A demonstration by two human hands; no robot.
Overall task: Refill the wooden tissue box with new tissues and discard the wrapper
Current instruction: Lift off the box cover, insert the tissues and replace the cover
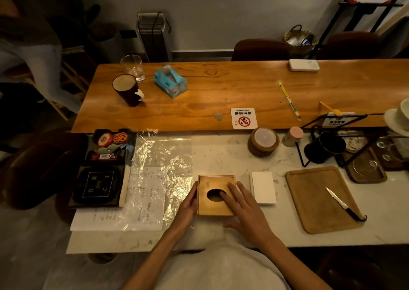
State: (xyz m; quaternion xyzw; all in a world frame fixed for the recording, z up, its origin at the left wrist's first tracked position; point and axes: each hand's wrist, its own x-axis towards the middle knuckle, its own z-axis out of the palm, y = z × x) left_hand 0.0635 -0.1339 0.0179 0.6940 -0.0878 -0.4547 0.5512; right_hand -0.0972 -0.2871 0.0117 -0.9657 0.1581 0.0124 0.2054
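The wooden tissue box (212, 203) sits on the white marble counter, its lid showing a dark oval opening. My left hand (187, 205) presses flat against the box's left side. My right hand (244, 205) lies on the lid's right part, with a fingertip at the edge of the oval hole. A white stack of tissues (263, 187) lies just right of the box. A crumpled clear plastic wrapper (162, 157) is spread out on the counter to the left. A blue tissue pack (170, 81) rests far back on the wooden table.
A wooden tray (314, 199) with a knife (342, 204) lies to the right. Papers (124, 214) and a black box of small items (104, 168) are at left. Coasters (263, 142), a black mug (324, 147), glasses and a no-smoking sign (244, 118) stand behind.
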